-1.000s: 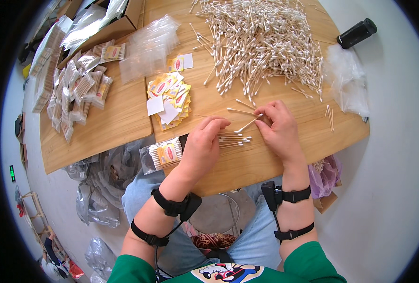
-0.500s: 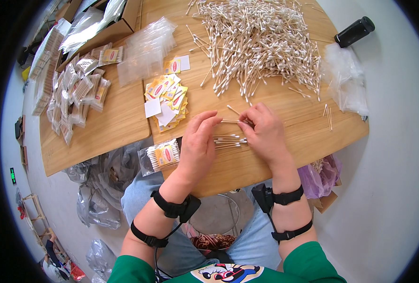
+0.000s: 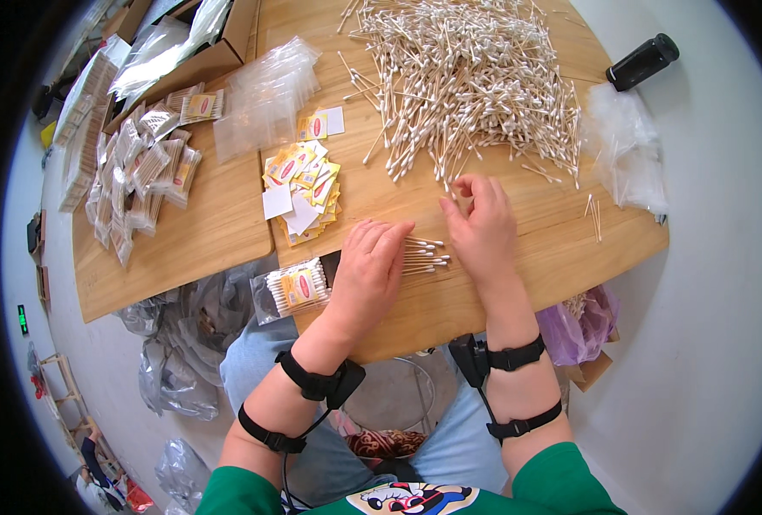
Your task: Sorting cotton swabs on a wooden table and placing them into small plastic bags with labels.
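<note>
While the left hand (image 3: pixel 369 263) curls over cotton swabs (image 3: pixel 424 256), right hand (image 3: pixel 486 230) angled forward, fingers (image 3: pixel 479 187) bent (grips unclear)

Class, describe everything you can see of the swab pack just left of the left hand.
The pack is a clear, plastic-looking bag of white-tipped swabs, with a yellow-and-white card bearing a red oval on top. It lies card side up, slightly slanted, at the table's near edge, its loose clear end reaching left past that edge. The left hand is beside it; whether they touch is unclear.
</note>
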`<state>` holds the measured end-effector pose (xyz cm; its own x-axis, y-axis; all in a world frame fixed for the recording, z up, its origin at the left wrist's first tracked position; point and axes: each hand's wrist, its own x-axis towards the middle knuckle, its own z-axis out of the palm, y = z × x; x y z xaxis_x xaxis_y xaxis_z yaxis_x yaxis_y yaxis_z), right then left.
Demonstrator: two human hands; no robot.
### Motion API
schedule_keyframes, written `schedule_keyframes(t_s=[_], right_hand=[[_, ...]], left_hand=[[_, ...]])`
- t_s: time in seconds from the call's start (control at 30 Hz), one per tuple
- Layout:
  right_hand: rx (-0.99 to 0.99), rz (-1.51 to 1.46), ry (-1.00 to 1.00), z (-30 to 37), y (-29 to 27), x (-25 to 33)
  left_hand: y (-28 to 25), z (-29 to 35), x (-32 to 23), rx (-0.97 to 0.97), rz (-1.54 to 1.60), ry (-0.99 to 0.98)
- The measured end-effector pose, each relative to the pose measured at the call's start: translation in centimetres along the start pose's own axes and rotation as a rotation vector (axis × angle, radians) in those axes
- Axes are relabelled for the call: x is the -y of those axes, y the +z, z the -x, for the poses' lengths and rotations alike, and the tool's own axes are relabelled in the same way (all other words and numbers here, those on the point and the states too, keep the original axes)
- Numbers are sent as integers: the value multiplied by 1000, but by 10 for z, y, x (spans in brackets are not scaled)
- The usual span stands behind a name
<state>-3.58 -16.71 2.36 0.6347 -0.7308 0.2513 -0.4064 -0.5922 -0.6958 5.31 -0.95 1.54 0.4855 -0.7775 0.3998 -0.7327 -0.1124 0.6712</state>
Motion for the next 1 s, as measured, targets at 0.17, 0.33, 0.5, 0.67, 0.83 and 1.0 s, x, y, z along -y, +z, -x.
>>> schedule_keyframes(t_s=[0.17, 0.33, 0.5, 0.67, 0.83, 1.0], right_hand=[[36, 170, -21, -6, 9, 3], [103, 102, -48, -3, 0, -5], [259, 35, -52, 8, -14, 3], [242, -44, -17, 7, -14, 1], [249, -53, -31, 6, -14, 4], [283, -78, -27, 6, -15, 4]], left_hand=[[-3, 1, 0, 10, 34, 19], [-7, 2, 0, 19, 70, -71], [-10, 1, -2, -76, 81, -99], [-8, 1, 2, -78, 70, -111], [-3, 3, 2, 16, -143, -22], [-2, 2, 2, 40, -195, -22]])
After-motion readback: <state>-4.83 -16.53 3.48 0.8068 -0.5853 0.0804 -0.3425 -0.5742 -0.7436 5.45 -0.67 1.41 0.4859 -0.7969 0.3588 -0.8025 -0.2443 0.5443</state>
